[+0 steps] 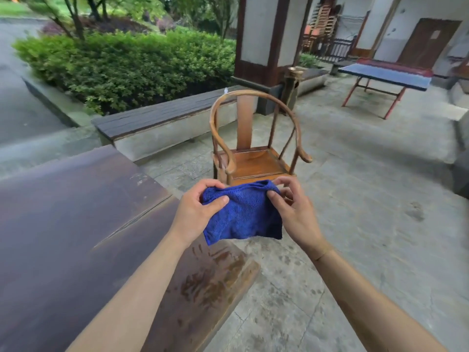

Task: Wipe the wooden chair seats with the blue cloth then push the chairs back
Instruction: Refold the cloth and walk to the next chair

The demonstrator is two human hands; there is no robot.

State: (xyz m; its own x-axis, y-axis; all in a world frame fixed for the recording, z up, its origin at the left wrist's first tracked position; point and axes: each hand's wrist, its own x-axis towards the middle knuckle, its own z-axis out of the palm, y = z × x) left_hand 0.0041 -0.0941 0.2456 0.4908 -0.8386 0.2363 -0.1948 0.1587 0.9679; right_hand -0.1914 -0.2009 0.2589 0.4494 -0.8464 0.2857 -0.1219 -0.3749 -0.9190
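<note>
A blue cloth (243,214) hangs in front of me, held up by both hands. My left hand (198,212) pinches its upper left corner and my right hand (294,212) pinches its upper right corner. Just beyond the cloth stands a wooden round-backed armchair (253,138) on the stone floor, facing me. Its brown seat (256,165) shows above the cloth, with the front edge hidden behind the cloth and my fingers.
A long dark wooden table (76,224) fills the left side, its end near my left forearm. A low bench (157,118) and a hedge lie behind the chair, beside a pillar (266,39). A table tennis table (385,77) stands at the far right.
</note>
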